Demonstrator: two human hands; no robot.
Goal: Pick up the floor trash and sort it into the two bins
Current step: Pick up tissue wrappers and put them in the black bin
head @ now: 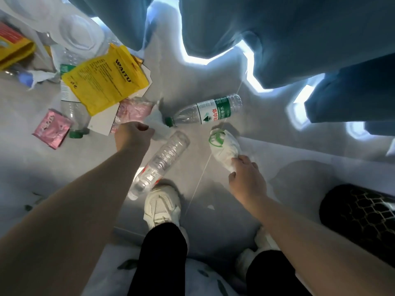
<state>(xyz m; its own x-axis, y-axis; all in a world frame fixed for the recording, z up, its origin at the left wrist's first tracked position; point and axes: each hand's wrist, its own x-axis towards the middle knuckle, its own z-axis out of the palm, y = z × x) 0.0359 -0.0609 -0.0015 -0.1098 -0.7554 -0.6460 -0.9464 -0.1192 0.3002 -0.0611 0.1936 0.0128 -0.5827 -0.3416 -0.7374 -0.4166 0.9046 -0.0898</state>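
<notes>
Grey floor by curtains, trash scattered. My right hand (245, 178) pinches the crumpled paper wad (224, 147): light, soft, grab anywhere. Left hand (133, 135) closes on tissue (157, 122) beside bottle (205, 112).

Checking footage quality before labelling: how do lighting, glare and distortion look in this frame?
Head view: strong backlight glares under the curtains, leaving the floor dim and hazy; wide-angle distortion bends the edges; the left hand and right hand look soft, though the green-label bottle reads fairly clearly.
</notes>
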